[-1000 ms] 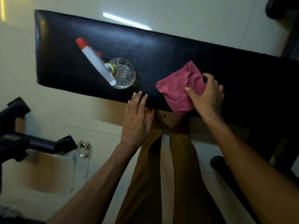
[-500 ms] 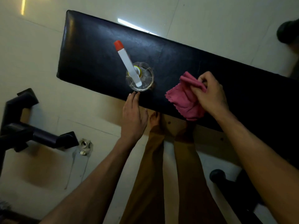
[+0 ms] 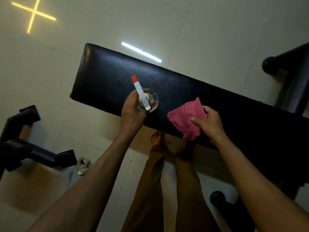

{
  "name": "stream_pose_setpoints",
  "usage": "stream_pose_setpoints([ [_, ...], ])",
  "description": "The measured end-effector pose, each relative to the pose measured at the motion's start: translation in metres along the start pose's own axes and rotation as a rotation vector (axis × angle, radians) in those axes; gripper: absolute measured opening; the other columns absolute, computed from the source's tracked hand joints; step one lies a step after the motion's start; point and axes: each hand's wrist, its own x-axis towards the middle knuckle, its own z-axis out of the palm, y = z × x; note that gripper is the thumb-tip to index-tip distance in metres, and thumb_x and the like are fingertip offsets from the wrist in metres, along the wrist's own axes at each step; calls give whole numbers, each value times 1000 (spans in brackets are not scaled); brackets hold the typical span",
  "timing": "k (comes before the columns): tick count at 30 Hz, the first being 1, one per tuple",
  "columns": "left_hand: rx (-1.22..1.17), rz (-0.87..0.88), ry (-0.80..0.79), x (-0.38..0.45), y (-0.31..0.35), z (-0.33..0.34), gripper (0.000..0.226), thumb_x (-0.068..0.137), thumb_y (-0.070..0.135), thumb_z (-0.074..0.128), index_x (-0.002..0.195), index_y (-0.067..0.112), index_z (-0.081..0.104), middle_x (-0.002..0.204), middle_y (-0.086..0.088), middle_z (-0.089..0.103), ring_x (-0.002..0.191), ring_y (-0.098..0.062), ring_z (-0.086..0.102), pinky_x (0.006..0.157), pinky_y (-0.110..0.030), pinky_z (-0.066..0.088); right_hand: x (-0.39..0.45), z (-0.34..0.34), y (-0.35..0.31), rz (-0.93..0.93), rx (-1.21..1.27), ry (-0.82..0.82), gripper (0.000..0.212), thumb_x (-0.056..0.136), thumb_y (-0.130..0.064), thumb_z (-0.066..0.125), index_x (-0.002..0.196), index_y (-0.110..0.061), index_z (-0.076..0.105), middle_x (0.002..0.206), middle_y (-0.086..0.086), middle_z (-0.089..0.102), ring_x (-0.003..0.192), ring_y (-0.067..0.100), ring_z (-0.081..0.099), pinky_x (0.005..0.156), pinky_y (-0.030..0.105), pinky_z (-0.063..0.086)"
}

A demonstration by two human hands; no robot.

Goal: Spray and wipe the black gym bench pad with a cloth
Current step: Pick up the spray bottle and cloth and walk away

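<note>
head view: both hands at the black bench pad [image 3: 184,84].
left hand [image 3: 133,111] grips the spray bottle [image 3: 147,100]; at 3 o'clock, right hand [image 3: 210,123] pinches the pink cloth [image 3: 184,119].

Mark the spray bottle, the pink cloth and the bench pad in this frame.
spray bottle [image 3: 142,96]: head view, on its white sprayer head.
pink cloth [image 3: 185,118]: head view, middle of the fabric.
bench pad [image 3: 107,76]: head view, bare black surface near its left end.

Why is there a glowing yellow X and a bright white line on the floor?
In the head view, both look like ceiling lights mirrored in the glossy floor: the yellow cross and the white strip beyond the bench pad.
</note>
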Motion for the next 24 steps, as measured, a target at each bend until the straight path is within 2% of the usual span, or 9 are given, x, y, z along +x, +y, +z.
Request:
stream_pose_setpoints([
  [2, -13, -66, -24, -4, 10, -2, 38, 93, 27, 71, 130, 24, 60, 115, 14, 62, 111, -7, 62, 94, -31, 57, -14, -9, -8, -50, 17, 0, 52, 88, -10, 73, 136, -21, 55, 129, 3, 62, 113, 20, 62, 94, 42, 56],
  [4, -34, -125, -12, -13, 19, -8, 35, 94, 32, 70, 127, 27, 60, 107, 14, 63, 105, -9, 65, 87, -26, 57, -30, -19, -14, -119, 42, 28, 47, 90, -10, 71, 133, -22, 57, 124, 2, 64, 109, 18, 64, 91, 39, 57],
  [7, -78, -156, 39, -34, 38, -24, 34, 93, 30, 71, 124, 24, 59, 104, 11, 63, 91, 4, 64, 74, -10, 52, -57, -41, -23, -175, 107, 111, 44, 90, -9, 70, 132, -20, 60, 120, 3, 67, 106, 19, 66, 85, 33, 57],
  [9, -94, -138, 68, -56, 54, -38, 30, 93, 27, 71, 121, 25, 59, 102, 14, 63, 91, 8, 64, 72, -8, 52, -77, -56, -30, -203, 135, 157, 44, 91, -10, 70, 132, -19, 60, 120, 4, 67, 106, 20, 66, 81, 29, 55],
  [13, -83, -159, 131, -99, 86, -70, 37, 93, 31, 72, 125, 18, 62, 119, -3, 67, 109, -15, 66, 75, -7, 51, -117, -79, -49, -252, 108, 140, 47, 92, -12, 69, 136, -20, 57, 126, 6, 66, 107, 18, 65, 79, 26, 55],
  [16, -115, -179, 213, -136, 114, -101, 37, 92, 36, 72, 125, 22, 63, 123, -5, 68, 110, -18, 66, 82, -17, 55, -148, -85, -72, -326, 56, 5, 52, 92, -14, 69, 142, -23, 53, 131, 4, 63, 111, 18, 64, 86, 33, 57],
  [18, -119, -190, 274, -164, 134, -123, 37, 91, 42, 71, 124, 27, 63, 120, 0, 70, 108, -15, 67, 86, -32, 58, -170, -83, -90, -399, 20, -58, 52, 92, -14, 69, 141, -21, 53, 131, 4, 63, 111, 18, 64, 81, 26, 54],
  [21, -164, -228, 357, -209, 157, -150, 38, 90, 44, 72, 124, 28, 64, 117, 0, 71, 107, -15, 67, 88, -39, 59, -202, -70, -118, -514, 18, -147, 50, 91, -13, 70, 138, -17, 57, 124, 5, 66, 106, 18, 66, 75, 16, 50],
  [24, -251, -254, 470, -252, 168, -178, 35, 89, 38, 75, 120, 26, 67, 118, 1, 71, 107, -12, 68, 93, -44, 58, -237, -46, -146, -616, 0, -253, 50, 89, -13, 69, 137, -17, 58, 120, 1, 68, 102, 14, 67, 79, 20, 53],
])
